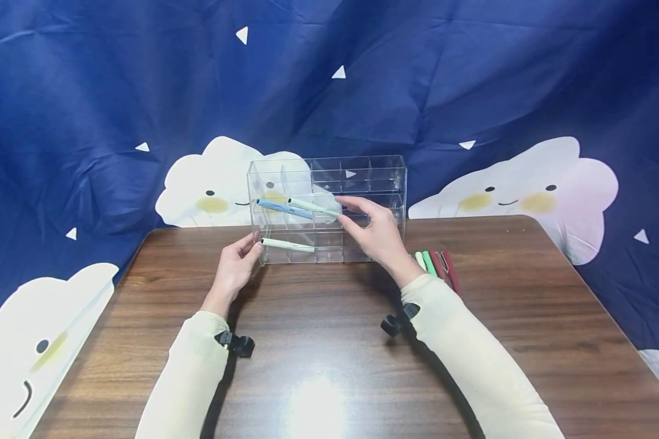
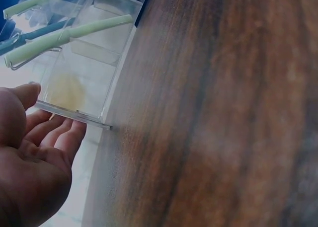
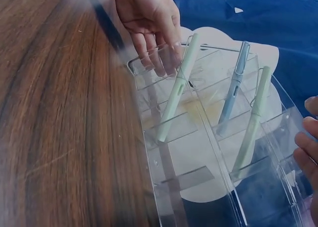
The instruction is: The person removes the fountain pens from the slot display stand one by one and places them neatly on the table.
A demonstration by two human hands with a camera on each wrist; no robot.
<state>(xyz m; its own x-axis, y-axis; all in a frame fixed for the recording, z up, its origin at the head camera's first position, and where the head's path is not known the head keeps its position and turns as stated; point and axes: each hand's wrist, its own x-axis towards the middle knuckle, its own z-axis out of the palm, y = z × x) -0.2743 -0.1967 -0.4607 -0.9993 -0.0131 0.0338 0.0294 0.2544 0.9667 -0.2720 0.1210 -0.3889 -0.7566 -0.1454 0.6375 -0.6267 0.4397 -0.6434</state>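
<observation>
A clear acrylic rack (image 1: 329, 238) with several compartments stands at the back of the table. My left hand (image 1: 236, 265) grips its left side wall, thumb on one face and fingers on the other. A pale green pen (image 1: 285, 246) lies across the lower tier. Higher up lie a blue pen (image 1: 283, 208) and a second pale green pen (image 1: 310, 207). My right hand (image 1: 376, 235) is beside this upper green pen's right end, thumb and fingers apart. In the right wrist view a gap shows between the fingers (image 3: 304, 150) and that pen (image 3: 252, 122).
Several pens, including a green pen (image 1: 429, 262) and a dark red pen (image 1: 451, 272), lie on the wooden table (image 1: 307, 341) right of the rack, partly behind my right forearm. A blue curtain (image 1: 329, 79) with white clouds hangs behind the table.
</observation>
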